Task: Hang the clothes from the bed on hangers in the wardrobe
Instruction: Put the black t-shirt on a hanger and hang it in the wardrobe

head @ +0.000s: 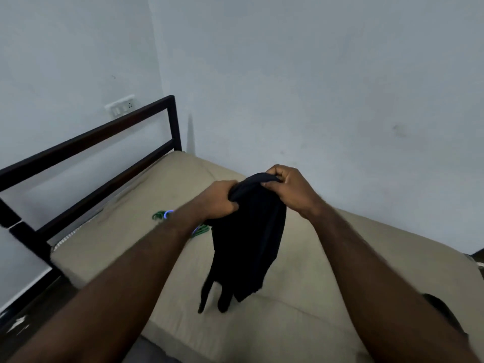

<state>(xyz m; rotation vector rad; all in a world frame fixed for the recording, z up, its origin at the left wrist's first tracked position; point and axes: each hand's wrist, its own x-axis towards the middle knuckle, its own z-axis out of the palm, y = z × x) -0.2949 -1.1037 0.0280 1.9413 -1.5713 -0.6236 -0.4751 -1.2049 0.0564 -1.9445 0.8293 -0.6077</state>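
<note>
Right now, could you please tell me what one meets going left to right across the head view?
Black bed frame → green hangers → left hand → black garment → right hand.

Bunched black garment [248, 231] hangs above the bed [314, 297] — green hangers [158, 215] lie behind.

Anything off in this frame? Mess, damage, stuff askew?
Nothing looks damaged or spilled. The green hangers lie in a loose pile on the mattress, and the black garment hangs bunched from the left hand and right hand. There is a faint smudge on the wall.
</note>
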